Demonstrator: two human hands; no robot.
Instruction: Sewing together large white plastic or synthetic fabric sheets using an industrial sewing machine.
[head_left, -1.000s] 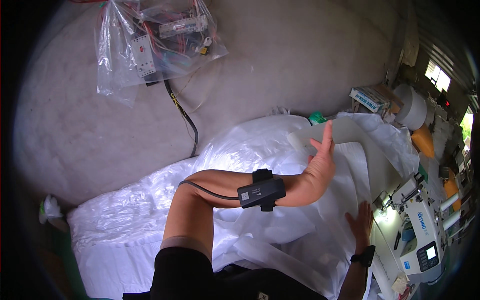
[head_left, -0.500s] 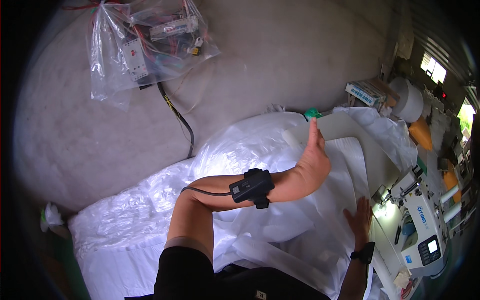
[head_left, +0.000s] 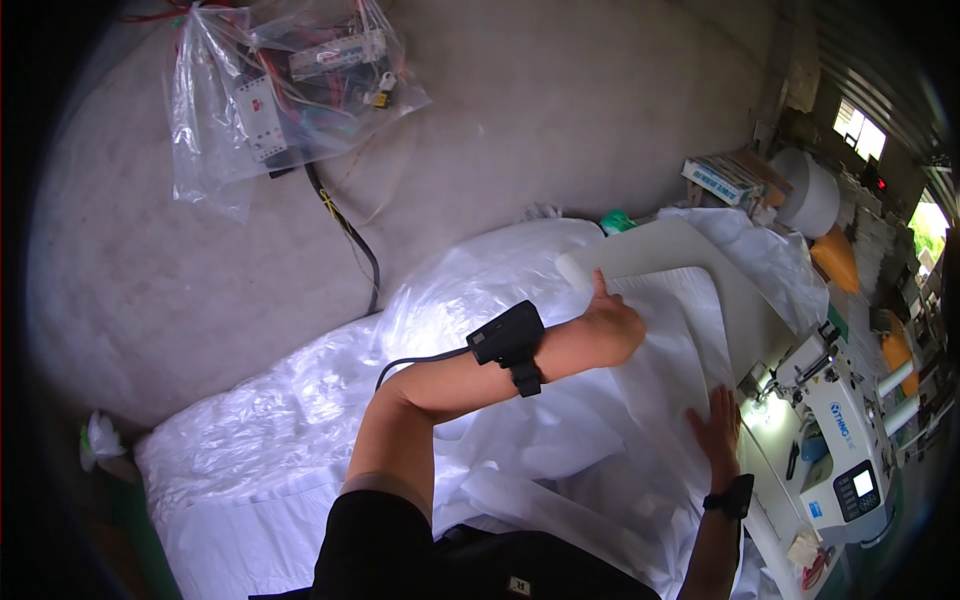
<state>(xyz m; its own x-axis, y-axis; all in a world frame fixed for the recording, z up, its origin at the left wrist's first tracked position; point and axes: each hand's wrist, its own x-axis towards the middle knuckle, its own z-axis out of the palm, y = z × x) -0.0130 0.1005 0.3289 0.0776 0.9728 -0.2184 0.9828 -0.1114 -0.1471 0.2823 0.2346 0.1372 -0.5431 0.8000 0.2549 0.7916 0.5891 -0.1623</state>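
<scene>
My left hand is bent at the wrist over a white sheet of fabric. One finger points away from me near the sheet's far left corner; the other fingers are hidden behind the hand, so I cannot tell whether they grip the sheet. My right hand lies flat on the sheet's right edge, fingers stretched out, beside the sewing machine. A black device with a cable is strapped to my left forearm, and a black band is on my right wrist.
A white sewing machine with its lamp lit stands at the right. Crumpled clear plastic spreads along the wall at the left. A bag of electrical parts hangs on the wall. A box and a white roll sit at the back right.
My left hand has shifted slightly left. Its fingers, earlier stretched upward together, now show only one finger extended. My right hand stays flat on the sheet.
</scene>
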